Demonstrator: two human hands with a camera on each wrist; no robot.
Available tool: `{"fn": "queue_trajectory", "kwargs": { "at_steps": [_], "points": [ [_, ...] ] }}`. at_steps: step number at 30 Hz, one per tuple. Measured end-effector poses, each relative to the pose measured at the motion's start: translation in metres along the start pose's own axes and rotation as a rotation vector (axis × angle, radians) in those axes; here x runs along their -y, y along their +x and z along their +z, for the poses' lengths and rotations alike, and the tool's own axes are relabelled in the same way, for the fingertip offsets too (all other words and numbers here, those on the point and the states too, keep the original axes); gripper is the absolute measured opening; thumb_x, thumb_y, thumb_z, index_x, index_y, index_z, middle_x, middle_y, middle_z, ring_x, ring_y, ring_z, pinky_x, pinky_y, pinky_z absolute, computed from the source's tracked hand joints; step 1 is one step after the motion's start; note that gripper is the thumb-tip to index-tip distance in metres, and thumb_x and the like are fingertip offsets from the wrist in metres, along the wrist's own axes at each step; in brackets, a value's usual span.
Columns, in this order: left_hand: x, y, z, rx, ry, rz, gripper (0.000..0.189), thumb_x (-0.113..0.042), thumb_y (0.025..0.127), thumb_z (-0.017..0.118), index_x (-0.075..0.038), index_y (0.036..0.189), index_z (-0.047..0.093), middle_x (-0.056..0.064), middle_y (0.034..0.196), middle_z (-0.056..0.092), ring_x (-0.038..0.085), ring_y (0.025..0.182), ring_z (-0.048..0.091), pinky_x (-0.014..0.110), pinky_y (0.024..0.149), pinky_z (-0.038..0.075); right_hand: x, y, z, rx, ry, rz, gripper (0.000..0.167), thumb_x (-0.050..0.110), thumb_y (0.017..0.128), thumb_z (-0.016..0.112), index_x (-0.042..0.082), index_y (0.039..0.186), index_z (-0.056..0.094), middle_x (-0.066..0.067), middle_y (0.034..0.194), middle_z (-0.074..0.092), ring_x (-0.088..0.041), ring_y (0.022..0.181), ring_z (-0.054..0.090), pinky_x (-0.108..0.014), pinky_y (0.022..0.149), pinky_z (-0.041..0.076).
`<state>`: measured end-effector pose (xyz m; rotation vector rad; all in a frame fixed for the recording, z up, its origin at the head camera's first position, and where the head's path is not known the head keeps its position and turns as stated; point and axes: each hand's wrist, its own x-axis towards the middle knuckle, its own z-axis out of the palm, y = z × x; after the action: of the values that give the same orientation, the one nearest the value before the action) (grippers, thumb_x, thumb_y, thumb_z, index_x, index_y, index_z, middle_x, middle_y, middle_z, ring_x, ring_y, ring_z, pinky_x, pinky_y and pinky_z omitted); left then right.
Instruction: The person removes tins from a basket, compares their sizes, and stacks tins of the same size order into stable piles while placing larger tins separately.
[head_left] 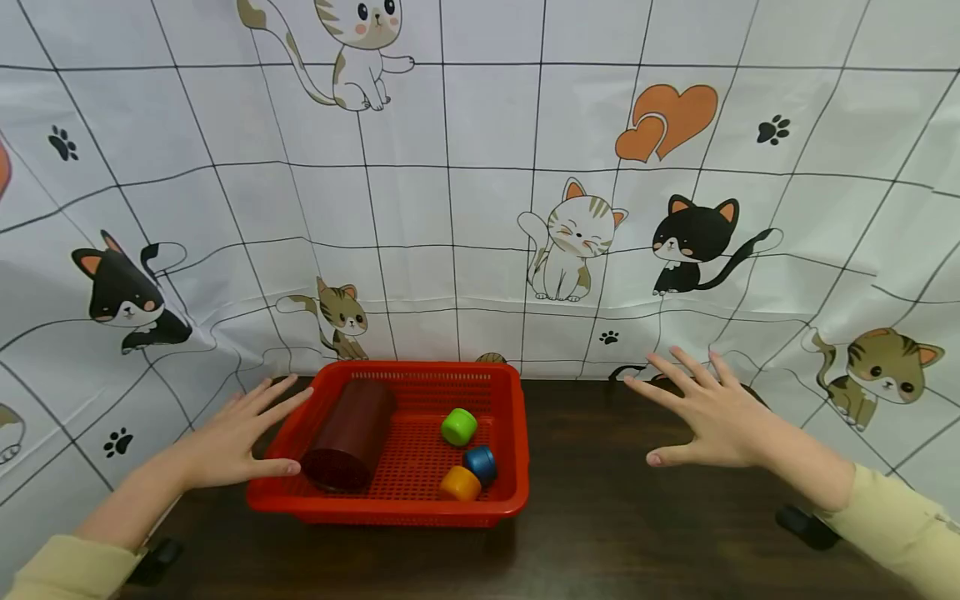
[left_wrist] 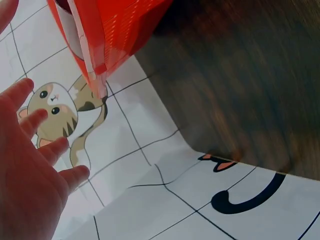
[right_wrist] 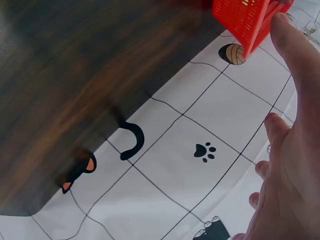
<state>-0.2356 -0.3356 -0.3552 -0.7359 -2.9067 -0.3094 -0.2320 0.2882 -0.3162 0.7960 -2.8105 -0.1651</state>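
Note:
A red plastic basket [head_left: 420, 510] with perforated walls stands on the dark table. Inside it a dark brown cylinder [head_left: 351, 437] leans along the left side. Three small rounded pieces lie toward the right: a green one [head_left: 459, 427], a blue one [head_left: 480, 465] and an orange one [head_left: 460, 483]. My left hand [head_left: 232, 437] is spread beside the basket's left rim, its thumb overlapping the rim in the head view; it holds nothing. My right hand [head_left: 708, 417] is spread, fingers apart, above the table to the right of the basket, holding nothing.
A white sheet [head_left: 480, 208] with grid lines and printed cats hangs behind and along the sides of the dark wooden table [head_left: 600, 517]. Dark bands show under both wrists near the pale yellow sleeves [head_left: 892, 525].

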Motion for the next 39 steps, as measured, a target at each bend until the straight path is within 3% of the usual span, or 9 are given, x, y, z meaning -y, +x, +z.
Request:
{"fn": "queue_trajectory", "kwargs": {
  "at_steps": [9,18,26,28,29,32,35,39],
  "points": [
    [0.002,-0.002,0.005,-0.093,-0.074,0.049,0.088,-0.047,0.080,0.078,-0.027,0.154,0.035,0.015,0.159,0.031,0.048,0.137,0.033,0.076,0.095,0.036,0.005,0.018,-0.009,0.031,0.001,0.005,0.096,0.088,0.074,0.051,0.038,0.154,0.030,-0.011,0.164,0.022,-0.043,0.151,0.016,-0.076,0.115,0.010],
    [0.004,-0.016,0.018,-0.119,-0.129,-0.012,0.084,-0.039,0.084,0.077,-0.022,0.154,0.034,0.017,0.157,0.031,0.047,0.133,0.040,0.077,0.088,0.041,0.012,0.034,-0.012,0.047,-0.006,-0.017,0.098,0.091,0.074,0.044,0.037,0.155,0.028,-0.008,0.167,0.016,-0.040,0.152,0.012,-0.075,0.116,0.008],
    [0.005,-0.029,0.032,-0.159,-0.206,-0.055,0.082,-0.033,0.087,0.075,-0.016,0.154,0.033,0.022,0.153,0.034,0.047,0.129,0.042,0.077,0.085,0.043,0.015,0.044,-0.019,0.042,0.015,-0.016,0.098,0.089,0.075,0.048,0.039,0.155,0.027,-0.009,0.167,0.016,-0.040,0.152,0.011,-0.075,0.116,0.009],
    [0.004,-0.031,0.036,-0.188,-0.208,-0.064,0.080,-0.032,0.087,0.076,-0.017,0.154,0.034,0.021,0.151,0.038,0.042,0.127,0.044,0.074,0.086,0.045,0.015,0.047,-0.021,0.041,0.010,-0.016,0.097,0.088,0.075,0.049,0.040,0.156,0.025,-0.009,0.166,0.016,-0.041,0.152,0.010,-0.075,0.116,0.009],
    [0.004,-0.031,0.038,-0.206,-0.203,-0.060,0.079,-0.031,0.086,0.076,-0.017,0.153,0.036,0.019,0.150,0.040,0.037,0.127,0.045,0.066,0.091,0.048,0.015,0.049,-0.021,0.040,0.006,-0.018,0.097,0.088,0.076,0.049,0.039,0.156,0.024,-0.009,0.166,0.016,-0.041,0.153,0.010,-0.075,0.117,0.009],
    [0.003,-0.033,0.044,-0.263,-0.228,-0.033,0.073,-0.025,0.086,0.077,-0.011,0.149,0.042,0.017,0.144,0.048,0.010,0.121,0.050,0.034,0.094,0.055,0.017,0.055,-0.024,0.038,0.006,-0.029,0.097,0.087,0.076,0.050,0.037,0.156,0.026,-0.010,0.166,0.017,-0.040,0.153,0.009,-0.074,0.118,0.007],
    [0.002,-0.035,0.049,-0.302,-0.269,-0.008,0.068,-0.017,0.085,0.078,-0.005,0.144,0.046,0.014,0.140,0.051,-0.016,0.112,0.045,0.008,0.082,0.050,0.020,0.062,-0.026,0.038,0.022,-0.047,0.096,0.084,0.077,0.053,0.035,0.156,0.027,-0.010,0.166,0.016,-0.039,0.153,0.009,-0.074,0.118,0.007],
    [0.002,-0.036,0.052,-0.317,-0.313,-0.024,0.066,-0.013,0.085,0.077,-0.004,0.143,0.048,0.014,0.140,0.050,-0.022,0.111,0.040,0.011,0.079,0.053,0.026,0.073,-0.029,0.046,0.025,-0.066,0.095,0.081,0.078,0.057,0.037,0.156,0.025,-0.008,0.167,0.014,-0.039,0.153,0.009,-0.073,0.118,0.008]
  ]
}}
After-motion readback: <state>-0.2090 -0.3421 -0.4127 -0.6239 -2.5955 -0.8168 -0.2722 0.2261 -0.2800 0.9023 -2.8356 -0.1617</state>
